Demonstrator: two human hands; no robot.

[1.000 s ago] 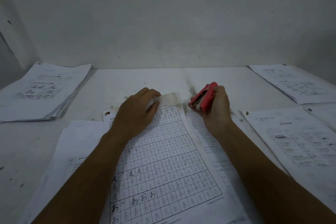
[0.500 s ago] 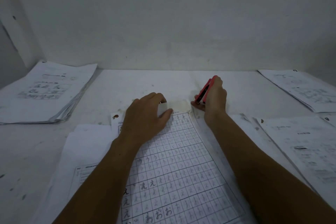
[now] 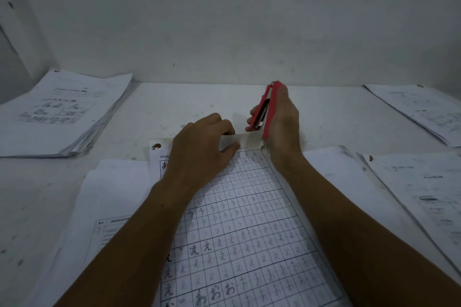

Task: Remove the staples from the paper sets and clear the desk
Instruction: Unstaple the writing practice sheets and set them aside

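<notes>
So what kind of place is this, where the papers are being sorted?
Probably a plain study or office desk against a bare wall: stacks of printed worksheets, a handwriting practice grid sheet, and a red stapler.

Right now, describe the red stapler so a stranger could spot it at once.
Start at the white desk strewn with paper stacks. At the far edge of the central gridded worksheet, the right hand holds the stapler upright. It is the only red thing among the white sheets.

Left hand (image 3: 199, 149) pinches grid sheet (image 3: 239, 227) corner; right hand (image 3: 282, 122) holds red stapler (image 3: 265, 109).
</notes>
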